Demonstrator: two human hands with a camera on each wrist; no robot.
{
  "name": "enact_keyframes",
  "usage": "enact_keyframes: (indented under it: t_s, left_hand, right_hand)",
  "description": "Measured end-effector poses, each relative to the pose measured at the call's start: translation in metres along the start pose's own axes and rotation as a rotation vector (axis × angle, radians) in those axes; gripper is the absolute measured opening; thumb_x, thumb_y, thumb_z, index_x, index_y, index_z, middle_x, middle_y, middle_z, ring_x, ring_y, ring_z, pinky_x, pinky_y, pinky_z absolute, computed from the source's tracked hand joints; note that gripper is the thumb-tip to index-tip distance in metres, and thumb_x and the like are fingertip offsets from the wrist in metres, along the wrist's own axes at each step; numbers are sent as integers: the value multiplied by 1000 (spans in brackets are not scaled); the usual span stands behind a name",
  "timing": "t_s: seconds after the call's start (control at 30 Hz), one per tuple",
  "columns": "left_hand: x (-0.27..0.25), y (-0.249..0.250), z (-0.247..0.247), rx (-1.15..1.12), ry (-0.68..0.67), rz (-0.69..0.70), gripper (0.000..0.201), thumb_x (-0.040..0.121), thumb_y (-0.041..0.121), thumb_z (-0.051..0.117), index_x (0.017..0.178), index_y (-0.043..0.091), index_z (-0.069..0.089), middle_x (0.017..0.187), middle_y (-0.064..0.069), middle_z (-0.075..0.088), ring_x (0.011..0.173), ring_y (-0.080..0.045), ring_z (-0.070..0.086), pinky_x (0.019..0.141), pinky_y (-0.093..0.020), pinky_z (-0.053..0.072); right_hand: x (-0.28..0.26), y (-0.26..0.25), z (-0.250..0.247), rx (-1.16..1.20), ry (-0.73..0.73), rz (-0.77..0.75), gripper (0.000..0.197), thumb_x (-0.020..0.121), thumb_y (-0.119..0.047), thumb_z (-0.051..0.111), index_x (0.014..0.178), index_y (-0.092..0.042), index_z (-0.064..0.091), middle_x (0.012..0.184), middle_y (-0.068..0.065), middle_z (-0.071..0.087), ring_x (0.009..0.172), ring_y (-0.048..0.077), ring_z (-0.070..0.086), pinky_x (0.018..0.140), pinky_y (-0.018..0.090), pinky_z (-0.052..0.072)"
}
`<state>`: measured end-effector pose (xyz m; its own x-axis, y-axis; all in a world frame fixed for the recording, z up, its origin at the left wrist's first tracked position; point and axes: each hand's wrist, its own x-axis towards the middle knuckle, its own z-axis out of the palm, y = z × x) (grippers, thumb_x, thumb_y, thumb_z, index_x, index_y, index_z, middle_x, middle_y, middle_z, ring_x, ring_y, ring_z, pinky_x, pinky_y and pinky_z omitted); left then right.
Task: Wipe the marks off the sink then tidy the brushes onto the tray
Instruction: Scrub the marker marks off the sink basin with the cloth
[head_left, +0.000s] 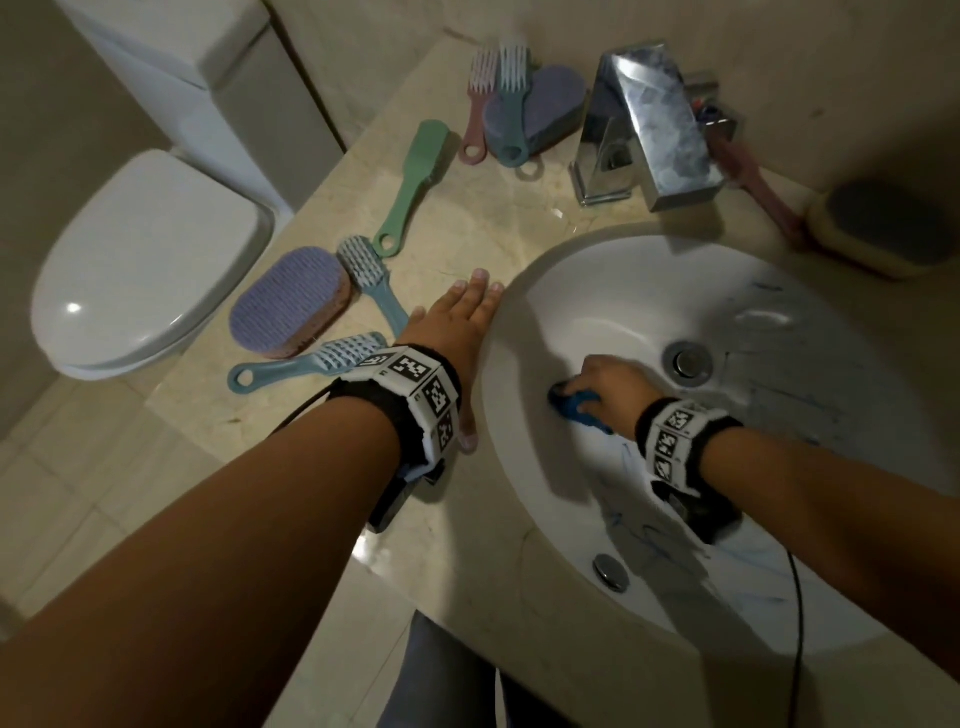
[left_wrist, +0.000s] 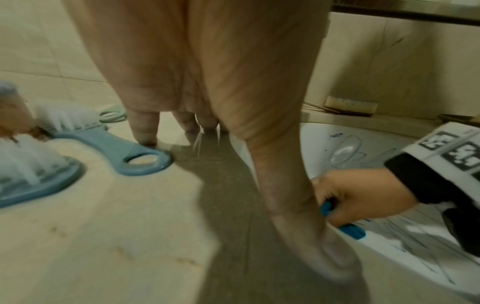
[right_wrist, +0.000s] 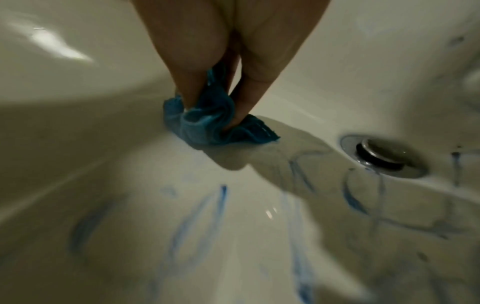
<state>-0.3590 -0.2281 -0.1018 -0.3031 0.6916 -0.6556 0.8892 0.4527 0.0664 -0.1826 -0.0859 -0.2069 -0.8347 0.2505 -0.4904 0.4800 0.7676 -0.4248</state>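
The blue cloth (right_wrist: 207, 123) sits bunched against the left inner wall of the white sink (head_left: 597, 291), pinched between the fingers (right_wrist: 187, 82) of the right hand (head_left: 610, 382). It looks soft, light and limp, so a tight wad under the fingertips should scrub better than a loose edge. Blue marks (right_wrist: 221, 197) smear the glossy, probably slippery basin near the drain (head_left: 688, 361). The left hand (head_left: 460, 332) lies flat, fingers straight and close together, on the marble tabletop (head_left: 291, 467) at the rim. Beyond it lie the blue brush (head_left: 306, 364), purple scrubber (head_left: 291, 301) and green brush (head_left: 413, 187).
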Motion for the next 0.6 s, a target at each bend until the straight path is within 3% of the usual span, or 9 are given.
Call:
enact_keyframes:
  t_s: [0.07,0.17,0.23,0.3,0.4,0.47,0.6]
  left_hand:
    - [1,-1,1,0,2,6,167,31,44,93,145,15,-25,154,-3,-29,145,-22,-17,119,-46,11]
    - [3,-3,2,-4,13,12,168,30,44,94,145,16,-25,154,-3,-29,145,-22,-17,119,-46,12]
    - [3,-2,2,-10,12,10,167,30,43,94,145,16,-25,154,-2,-28,145,-22,-16,120,-45,12]
    - [3,-3,3,-11,18,13,167,30,42,94,145,17,-24,154,-2,-28,145,-22,-16,120,-45,11]
    - [4,-4,4,-14,23,16,167,30,43,94,145,17,-24,154,-2,-29,145,-22,-16,120,-46,11]
    - [4,-4,4,-4,19,18,168,29,45,94,145,17,-24,154,-3,-29,145,-22,-16,120,-45,11]
    - [3,-4,2,-4,20,21,169,27,45,94,146,16,-24,154,-3,-29,145,-22,-16,119,-46,11]
  right_hand:
    - [0,-11,1,-60,-19,5,40,85,-5,55,123,-19,60,120,12,53,112,30,51,89,26,35]
    - [-38,-24,12,-22,-261,-184,43,79,1,56,119,-13,61,118,15,54,109,28,51,89,26,35]
    - [-56,-24,11,-45,-352,-227,39,78,1,56,114,-10,64,110,16,56,103,27,53,86,26,35]
    - [-47,-14,8,-20,-268,-198,34,79,0,58,111,-11,65,106,17,56,100,28,54,87,27,39]
    - [-25,-7,5,5,-135,-94,34,83,-1,58,114,-12,64,111,15,54,103,30,53,85,24,35]
    - [-24,-13,8,16,-147,-100,36,82,0,57,115,-12,64,112,14,55,104,30,53,84,23,35]
    - [-59,-18,19,8,-325,-195,37,79,-4,60,114,-17,66,108,12,58,102,27,54,87,26,38]
